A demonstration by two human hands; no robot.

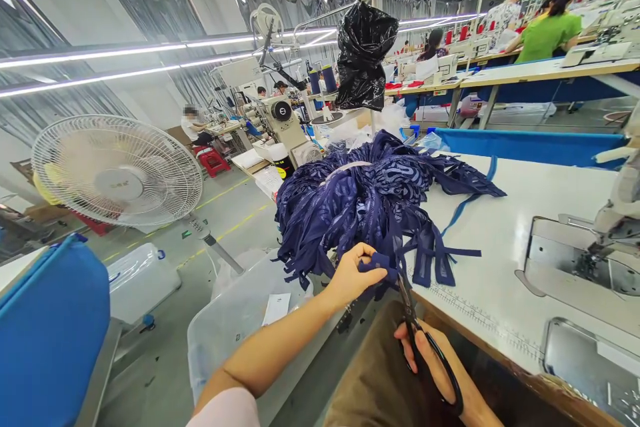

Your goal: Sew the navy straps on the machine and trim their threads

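Observation:
A large bundle of navy fabric pieces [350, 193] lies heaped at the table's left end, with a pale band around its middle and strips hanging off the front. My left hand [355, 277] pinches the end of a navy fabric strip [379, 268] at the bundle's front edge. Black-handled scissors [409, 313] are in my right hand [440, 360], fingers through the loops and blades pointing up. The blades are beside the pinched strip; whether they touch it I cannot tell.
A white sewing table [500, 227] carries a sewing machine [615, 213] on the right. Below left stands a clear plastic bin [215, 320]. A white fan [120, 170] is farther left. A black plastic bag [367, 57] hangs behind the bundle. Several people work in the background.

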